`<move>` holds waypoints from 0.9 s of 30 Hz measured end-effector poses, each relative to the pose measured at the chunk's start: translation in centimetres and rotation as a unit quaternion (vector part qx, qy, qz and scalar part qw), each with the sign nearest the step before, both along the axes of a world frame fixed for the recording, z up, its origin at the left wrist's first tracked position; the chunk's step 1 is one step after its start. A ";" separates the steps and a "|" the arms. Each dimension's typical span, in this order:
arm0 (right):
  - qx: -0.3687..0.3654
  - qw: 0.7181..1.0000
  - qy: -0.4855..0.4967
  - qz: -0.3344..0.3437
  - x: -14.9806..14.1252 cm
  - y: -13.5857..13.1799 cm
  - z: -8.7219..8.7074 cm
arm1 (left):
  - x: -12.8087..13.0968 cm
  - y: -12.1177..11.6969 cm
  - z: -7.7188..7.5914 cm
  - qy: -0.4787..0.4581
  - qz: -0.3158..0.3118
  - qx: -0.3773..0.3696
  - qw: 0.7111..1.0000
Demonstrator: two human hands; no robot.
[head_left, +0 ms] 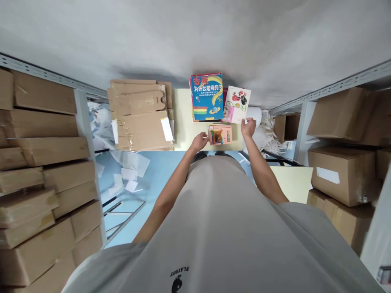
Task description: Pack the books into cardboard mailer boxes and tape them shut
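A pale yellow table (pixel 183 122) stands in front of me. My left hand (pixel 200 141) rests at the left edge of a small pink and orange book (pixel 220 134), fingers curled against it. With its fingers closed on the lower corner, my right hand (pixel 248 127) holds a white book with fruit pictures (pixel 237 105). A blue book with a planet drawing (pixel 207 97) tops a stack just behind the pink one.
A pile of flattened cardboard (pixel 140 114) covers the table's left part. Metal shelves with cardboard boxes (pixel 42 171) line the left, more boxes (pixel 339 175) the right. White paper scraps (pixel 128 171) lie on the blue floor. A roll of white material (pixel 255 114) sits by my right hand.
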State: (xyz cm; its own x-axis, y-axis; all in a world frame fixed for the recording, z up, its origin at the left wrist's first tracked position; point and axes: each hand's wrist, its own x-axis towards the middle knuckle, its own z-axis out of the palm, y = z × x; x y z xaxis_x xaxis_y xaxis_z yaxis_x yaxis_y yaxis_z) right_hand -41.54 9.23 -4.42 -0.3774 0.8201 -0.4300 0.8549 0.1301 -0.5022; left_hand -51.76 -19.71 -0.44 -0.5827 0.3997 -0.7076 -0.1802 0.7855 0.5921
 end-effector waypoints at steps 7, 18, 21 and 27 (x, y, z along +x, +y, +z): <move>-0.124 0.985 -0.035 0.112 4.1 -6.0 0.9 | -0.4 0.9 -0.5 -0.023 -0.027 -0.006 0.999; -0.092 0.993 0.055 -0.053 8.7 -11.8 2.3 | -0.1 1.6 1.2 0.078 -0.141 -0.003 0.987; -0.075 0.985 0.101 -0.117 11.8 -14.5 3.9 | 0.9 2.3 1.8 0.152 -0.189 0.104 0.964; -0.010 0.950 0.229 -0.214 21.8 -19.9 9.1 | 8.0 4.9 2.9 0.081 -0.447 0.252 0.854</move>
State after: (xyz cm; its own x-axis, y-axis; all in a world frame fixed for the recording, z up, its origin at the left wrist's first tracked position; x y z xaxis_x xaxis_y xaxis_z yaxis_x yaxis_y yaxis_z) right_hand -19.71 -10.66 4.72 -0.1616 0.9342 -0.3182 0.5193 -0.1937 -0.8323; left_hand -43.79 -14.81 2.44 0.0409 0.9667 -0.2526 0.4746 0.2037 0.8563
